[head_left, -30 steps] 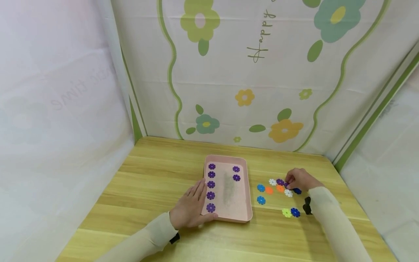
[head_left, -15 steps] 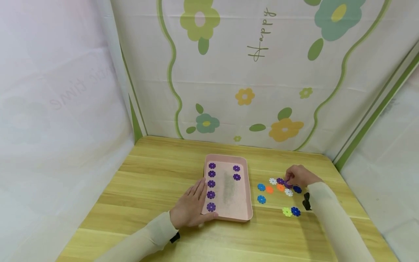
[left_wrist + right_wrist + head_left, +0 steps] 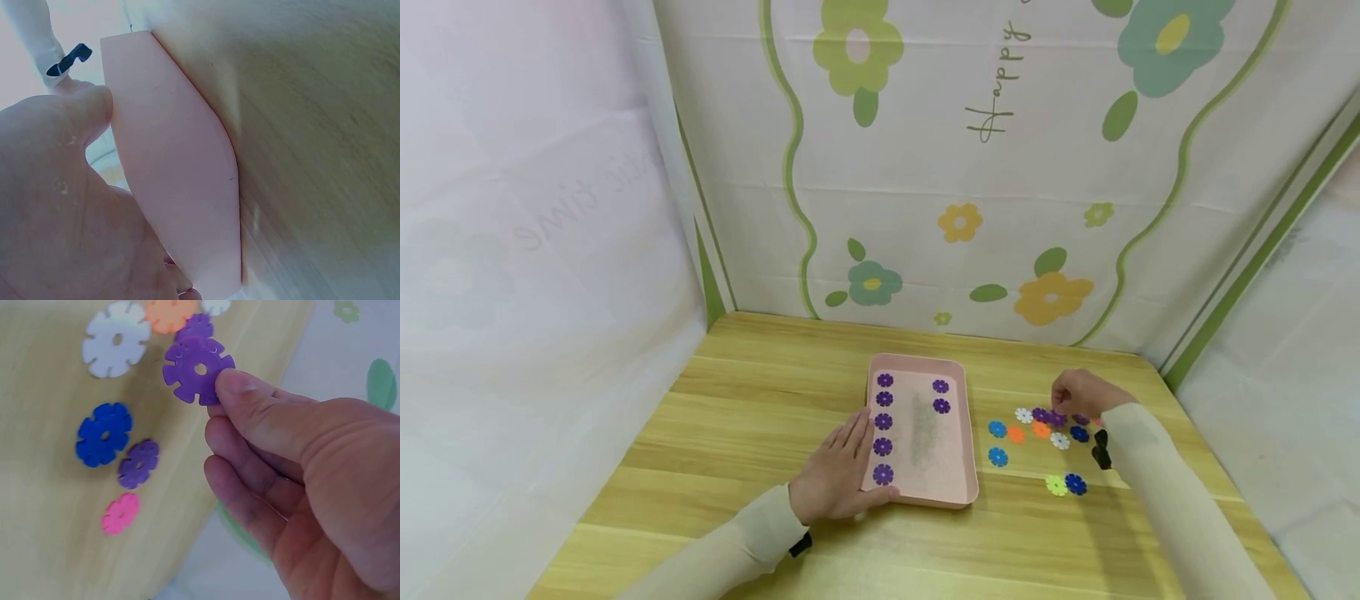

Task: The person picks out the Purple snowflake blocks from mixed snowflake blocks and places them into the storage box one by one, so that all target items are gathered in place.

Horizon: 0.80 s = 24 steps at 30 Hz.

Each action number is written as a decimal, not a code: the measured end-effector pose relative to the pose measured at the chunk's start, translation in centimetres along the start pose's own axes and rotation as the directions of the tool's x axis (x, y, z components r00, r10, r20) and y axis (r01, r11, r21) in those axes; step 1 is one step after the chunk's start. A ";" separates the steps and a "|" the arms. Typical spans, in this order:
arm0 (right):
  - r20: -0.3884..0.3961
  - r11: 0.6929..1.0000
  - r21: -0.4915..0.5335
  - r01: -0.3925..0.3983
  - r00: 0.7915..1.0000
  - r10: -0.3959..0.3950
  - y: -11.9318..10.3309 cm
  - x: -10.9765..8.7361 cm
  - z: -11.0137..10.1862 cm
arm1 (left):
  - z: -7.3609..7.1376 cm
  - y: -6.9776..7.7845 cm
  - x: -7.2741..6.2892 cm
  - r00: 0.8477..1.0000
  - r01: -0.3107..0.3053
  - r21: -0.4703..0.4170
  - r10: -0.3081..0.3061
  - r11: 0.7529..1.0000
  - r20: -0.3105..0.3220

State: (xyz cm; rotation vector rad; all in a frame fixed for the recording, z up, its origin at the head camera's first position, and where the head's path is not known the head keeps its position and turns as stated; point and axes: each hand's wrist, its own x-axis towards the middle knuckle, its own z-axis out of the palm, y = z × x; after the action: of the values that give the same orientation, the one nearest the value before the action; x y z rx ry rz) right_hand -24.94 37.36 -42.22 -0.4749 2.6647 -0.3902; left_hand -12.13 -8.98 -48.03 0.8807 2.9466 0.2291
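My right hand [image 3: 1088, 392] pinches a purple snowflake disc [image 3: 185, 376] between thumb and index finger, over a loose group of discs to the right of the pink tray [image 3: 951, 467]. Below it in the right wrist view lie a blue disc [image 3: 95, 445], another purple disc [image 3: 147, 456] and a pink disc [image 3: 119, 515]. My left hand [image 3: 831, 477] rests at the tray's near left corner, fingers straight along the left rim and thumb at the front rim. Inside the tray, several purple discs [image 3: 883, 447] form a left column; two more purple discs [image 3: 942, 406] sit at the upper right.
On the wooden table [image 3: 760, 400], white [image 3: 1060, 442], orange [image 3: 1016, 435] and light blue [image 3: 997, 457] discs lie right of the tray. Nearer the front are a yellow disc [image 3: 1056, 485] and a dark blue disc [image 3: 1077, 484]. A flower-printed cloth wall [image 3: 910, 167] stands behind.
My right hand has risen slightly with the purple disc in its pinch, uncovering another purple disc and a pink one behind it. The left hand and tray have stayed put.
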 end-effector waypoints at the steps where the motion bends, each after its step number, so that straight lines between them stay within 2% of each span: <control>1: 0.000 1.000 0.000 0.007 1.000 -0.007 -0.3 0.0 -0.2 | 0.0 0.0 0.0 1.000 0.000 0.000 0.000 1.000 0.000; 8: 0.023 0.998 0.034 0.052 0.998 -0.053 -3.0 0.2 -1.4 | 0.2 -0.2 0.1 1.000 -0.003 0.006 0.003 1.000 -0.002; 14: 0.053 0.994 0.062 0.087 0.995 -0.090 -5.0 1.5 -2.2 | 0.1 -0.1 0.0 1.000 -0.001 0.003 0.001 1.000 0.001; 17: 0.078 0.993 0.074 0.092 0.992 -0.098 -6.2 2.1 -2.5 | 0.0 0.0 0.0 1.000 0.007 0.007 -0.007 1.000 0.025; 24: 0.089 0.990 0.000 0.141 0.986 -0.140 -9.6 3.6 -2.9 | -1.1 0.4 -0.1 0.999 0.008 -0.019 -0.007 1.000 0.052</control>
State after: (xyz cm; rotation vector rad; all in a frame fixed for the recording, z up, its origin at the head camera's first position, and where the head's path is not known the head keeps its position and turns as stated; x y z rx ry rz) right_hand -26.71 27.86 -37.70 -0.6689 2.5558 -0.3923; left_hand -11.94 -8.85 -46.90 0.8595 2.8947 0.2294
